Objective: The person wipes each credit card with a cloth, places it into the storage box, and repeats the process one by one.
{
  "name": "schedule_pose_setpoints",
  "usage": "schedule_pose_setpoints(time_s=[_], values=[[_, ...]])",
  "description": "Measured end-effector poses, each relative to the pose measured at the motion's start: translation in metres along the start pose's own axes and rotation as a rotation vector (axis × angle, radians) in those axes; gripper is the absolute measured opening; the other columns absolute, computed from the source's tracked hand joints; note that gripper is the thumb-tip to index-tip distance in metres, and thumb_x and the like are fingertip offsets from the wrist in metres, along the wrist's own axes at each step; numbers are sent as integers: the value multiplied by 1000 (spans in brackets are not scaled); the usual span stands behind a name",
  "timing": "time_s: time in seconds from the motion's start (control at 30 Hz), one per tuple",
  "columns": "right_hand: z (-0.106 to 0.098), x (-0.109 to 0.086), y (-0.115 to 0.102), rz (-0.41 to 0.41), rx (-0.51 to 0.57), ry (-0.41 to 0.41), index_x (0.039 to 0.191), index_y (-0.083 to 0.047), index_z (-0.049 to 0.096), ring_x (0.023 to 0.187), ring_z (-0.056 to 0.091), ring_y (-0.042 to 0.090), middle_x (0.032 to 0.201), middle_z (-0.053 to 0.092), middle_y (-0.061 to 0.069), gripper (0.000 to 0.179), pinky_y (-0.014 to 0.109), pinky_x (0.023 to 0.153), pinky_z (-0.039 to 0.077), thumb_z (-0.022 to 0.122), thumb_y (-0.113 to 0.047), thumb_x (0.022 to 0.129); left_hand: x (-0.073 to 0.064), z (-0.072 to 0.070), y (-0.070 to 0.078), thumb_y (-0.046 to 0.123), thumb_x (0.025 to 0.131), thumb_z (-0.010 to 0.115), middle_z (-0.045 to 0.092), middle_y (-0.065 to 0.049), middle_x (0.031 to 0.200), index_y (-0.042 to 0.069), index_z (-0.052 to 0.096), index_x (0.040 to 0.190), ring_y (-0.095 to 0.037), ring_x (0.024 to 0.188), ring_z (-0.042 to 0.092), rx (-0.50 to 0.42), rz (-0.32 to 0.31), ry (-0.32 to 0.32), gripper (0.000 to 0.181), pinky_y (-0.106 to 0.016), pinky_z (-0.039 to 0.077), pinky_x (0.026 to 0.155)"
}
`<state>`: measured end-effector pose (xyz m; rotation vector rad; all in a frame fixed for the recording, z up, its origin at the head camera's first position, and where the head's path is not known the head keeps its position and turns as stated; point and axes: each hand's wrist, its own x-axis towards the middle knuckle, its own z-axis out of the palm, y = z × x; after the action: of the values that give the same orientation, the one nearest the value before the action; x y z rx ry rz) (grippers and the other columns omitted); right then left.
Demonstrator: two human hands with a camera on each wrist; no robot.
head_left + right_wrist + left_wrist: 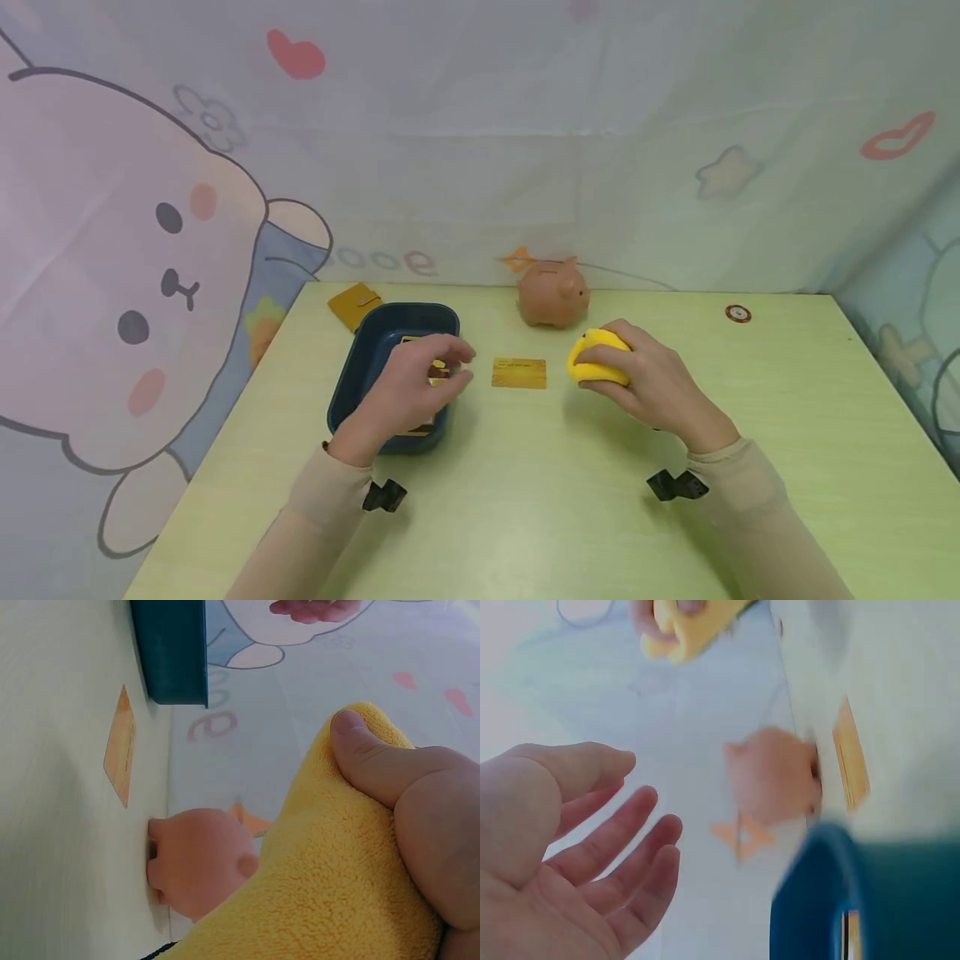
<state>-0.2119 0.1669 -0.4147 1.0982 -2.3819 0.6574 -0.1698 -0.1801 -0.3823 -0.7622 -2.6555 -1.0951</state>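
Observation:
My right hand (660, 379) grips a bunched yellow fleecy cloth (330, 847), thumb pressed on it, held above the table. In the left wrist view the same cloth appears at the top edge. My left hand (408, 379) hovers over the dark blue tray (341, 400), its fingers loosely bent and holding nothing. Black and gold items in the tray (417, 430) are partly hidden by that hand, and their kind is unclear. Between the two hands a gold card (519, 373) lies flat on the table.
Behind the card stands a pink piggy bank (553, 293) near the table's back edge. A mustard wallet (355, 307) lies at the back left, beside the tray. At the back right is a red and white poker chip (738, 313). A printed curtain (465, 167) hangs behind.

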Motion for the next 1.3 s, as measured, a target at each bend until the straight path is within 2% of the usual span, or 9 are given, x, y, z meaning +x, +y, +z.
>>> schedule_pose_setpoints(time_s=[0.2, 0.3, 0.4, 0.57, 0.73, 0.83, 1.07, 1.2, 1.3], values=[[-2, 1, -1, 0, 4, 10, 108, -24, 76, 92, 55, 17, 113, 60, 4, 32, 38, 70, 55, 93, -28, 80, 4, 31, 20, 8, 92, 79, 76, -7, 110, 6, 74, 114, -20, 96, 71, -27, 172, 31, 22, -35, 63, 77], [-4, 2, -1, -8, 6, 15, 108, -24, 76, 92, 55, 18, 114, 60, 4, 33, 39, 70, 56, 93, -27, 80, 9, 48, 24, 8, 92, 80, 76, -5, 110, 7, 75, 113, -19, 98, 71, -28, 200, 30, 21, -33, 62, 80], [-4, 3, -1, -12, 12, 26, 108, -24, 76, 92, 56, 18, 114, 60, 4, 34, 39, 70, 56, 94, -25, 79, 13, 67, 22, 10, 93, 79, 76, -1, 110, 8, 75, 113, -19, 102, 72, -30, 180, 16, 20, -33, 60, 86], [-4, 4, -1, -7, 12, 30, 108, -24, 76, 92, 55, 17, 113, 60, 4, 33, 38, 70, 56, 93, -27, 80, 20, 92, 8, 9, 95, 77, 76, -6, 114, 5, 73, 117, -25, 110, 71, -78, 37, -11, 23, -44, 58, 98], [-4, 4, -1, -2, 8, 16, 109, -24, 76, 92, 55, 17, 114, 60, 4, 33, 38, 70, 56, 92, -28, 81, 29, 106, -7, 7, 95, 76, 74, -10, 120, 4, 71, 124, -33, 115, 68, -72, -135, 3, 30, -49, 54, 103], [-5, 4, -1, -1, 7, 13, 109, -24, 76, 92, 55, 17, 114, 60, 3, 33, 37, 69, 56, 93, -28, 81, 34, 113, -13, 5, 93, 76, 73, -10, 123, 6, 72, 125, -32, 117, 65, -24, -189, 45, 32, -48, 51, 105], [-5, 3, -1, -1, -1, 23, 108, -25, 76, 91, 55, 17, 113, 60, 3, 34, 38, 68, 55, 93, -27, 80, 43, 127, -21, 2, 88, 78, 73, -14, 125, 6, 71, 127, -36, 116, 63, 107, -262, 144, 39, -51, 45, 105], [-4, 1, -1, -4, -6, 18, 109, -25, 76, 92, 55, 18, 114, 60, 4, 35, 38, 68, 56, 94, -27, 79, 44, 133, -24, 6, 88, 80, 71, -13, 133, 5, 67, 135, -34, 120, 64, 176, -321, 127, 49, -50, 41, 104], [-4, 0, -1, -7, -6, 18, 109, -25, 76, 92, 55, 18, 114, 60, 4, 35, 38, 69, 56, 94, -27, 79, 44, 135, -23, 7, 89, 80, 69, -12, 138, 7, 63, 142, -38, 121, 59, 201, -393, 94, 56, -51, 44, 99]])
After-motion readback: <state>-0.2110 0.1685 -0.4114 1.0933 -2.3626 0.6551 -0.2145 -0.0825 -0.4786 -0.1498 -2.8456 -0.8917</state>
